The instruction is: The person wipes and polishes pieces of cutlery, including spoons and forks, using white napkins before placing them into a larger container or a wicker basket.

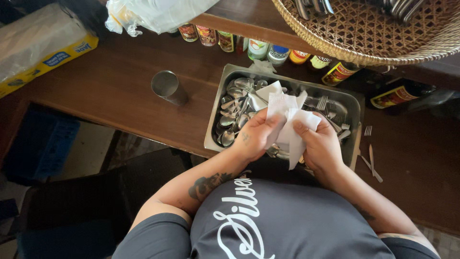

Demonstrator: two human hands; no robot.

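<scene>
White paper napkin (287,117) held over the steel tray (355,109), gripped from both sides: left hand (256,136) at its 9 o'clock edge, right hand (320,144) at 3 o'clock, fingers of both closed on the paper; long axis runs roughly 12 to 6, loose corner hanging toward the body. Cannot tell whether cutlery sits inside the fold. Tray below holds spoons (232,115) at 9 o'clock, forks (330,108) at 3 o'clock. On the tabletop (120,91): steel cup (167,87) at 10 o'clock, sauce bottles (268,50) at 12, wicker basket (373,33) with cutlery at 1, loose fork (370,148) at 3
</scene>
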